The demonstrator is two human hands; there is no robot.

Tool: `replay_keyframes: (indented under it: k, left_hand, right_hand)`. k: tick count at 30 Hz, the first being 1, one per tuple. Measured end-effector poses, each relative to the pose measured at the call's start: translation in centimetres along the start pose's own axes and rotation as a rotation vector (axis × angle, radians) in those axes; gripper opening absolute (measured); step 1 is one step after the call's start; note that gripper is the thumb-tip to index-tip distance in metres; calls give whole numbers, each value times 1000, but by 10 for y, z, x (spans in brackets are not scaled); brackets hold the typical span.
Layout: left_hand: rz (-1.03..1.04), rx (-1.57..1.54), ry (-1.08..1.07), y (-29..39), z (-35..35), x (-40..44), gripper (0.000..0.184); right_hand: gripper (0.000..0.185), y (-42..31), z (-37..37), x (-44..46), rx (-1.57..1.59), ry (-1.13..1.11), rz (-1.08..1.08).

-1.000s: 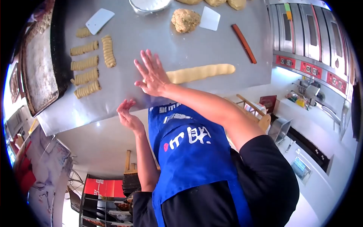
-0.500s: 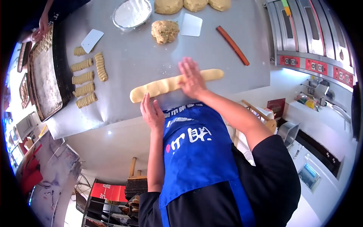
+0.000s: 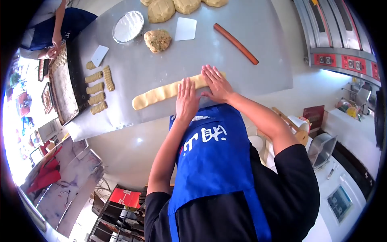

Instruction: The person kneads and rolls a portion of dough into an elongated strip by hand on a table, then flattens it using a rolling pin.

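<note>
A long, flattened strip of pale dough lies slantwise on the metal table near its front edge. My left hand rests flat on the strip's middle, fingers stretched out. Just right of it, my right hand presses on the right part of the dough, fingers straight and thumb pointing toward the left hand. The two hands are close together and partly cover the strip. Beyond them sit a rough lump of speckled filling and a white scraper.
Farther back are a bowl of white flour and several large dough pieces. A brown rolling stick lies at right. Several ridged pastries, another scraper and a baking tray are left, where another person's hand works.
My left hand has moved right, from the dough's near edge onto its middle. My right hand has shifted along the strip toward its right end. The dough looks flatter, and the view has turned slightly.
</note>
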State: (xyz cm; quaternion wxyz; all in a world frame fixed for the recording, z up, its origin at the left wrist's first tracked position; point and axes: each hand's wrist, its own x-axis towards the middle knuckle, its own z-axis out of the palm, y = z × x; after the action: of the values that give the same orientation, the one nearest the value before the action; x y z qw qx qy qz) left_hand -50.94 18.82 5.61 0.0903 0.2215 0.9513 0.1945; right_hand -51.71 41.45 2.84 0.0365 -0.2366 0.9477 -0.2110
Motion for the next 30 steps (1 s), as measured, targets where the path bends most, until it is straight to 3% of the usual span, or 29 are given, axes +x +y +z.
replay_keyframes:
  k: [3, 6, 8, 10, 11, 12, 14, 15, 16, 21, 24, 27, 30]
  left_hand:
    - [35, 0, -19, 14, 5, 22, 87]
    - [102, 25, -109, 13, 17, 29, 88]
    - [120, 54, -124, 11, 17, 36, 88]
    - [89, -2, -106, 16, 13, 38, 85]
    - [80, -1, -98, 20, 17, 40, 85]
    - [137, -24, -115, 24, 22, 44, 84]
    - [215, -47, -151, 26, 26, 46, 83]
    - [214, -34, -165, 27, 26, 50, 81]
    - [211, -19, -179, 26, 26, 54, 79]
    - [276, -25, -207, 39, 26, 67, 78]
    - [295, -20, -178, 44, 37, 66, 79]
    - [281, -75, -172, 37, 37, 62, 83]
    - [207, -55, -106, 35, 34, 56, 85]
  right_hand:
    - [88, 26, -10, -8, -78, 7, -43]
    - [76, 36, -11, -12, -17, -5, -70]
    - [69, 41, -17, -12, 0, 101, -79]
    - [62, 45, -24, -19, 130, 355, 80]
    - [45, 46, -25, -24, 130, 417, 240]
    - [45, 50, -18, -25, 132, 420, 236]
    - [33, 53, 3, -36, 289, 296, 650]
    - [28, 51, 8, -34, 325, 354, 663]
    - [27, 51, 13, -31, 334, 390, 572]
    - [30, 38, 25, -4, 575, 522, 686]
    - [33, 35, 30, -8, 369, 626, 657]
    - [30, 41, 26, -5, 575, 501, 834]
    - [27, 46, 26, -2, 595, 501, 789]
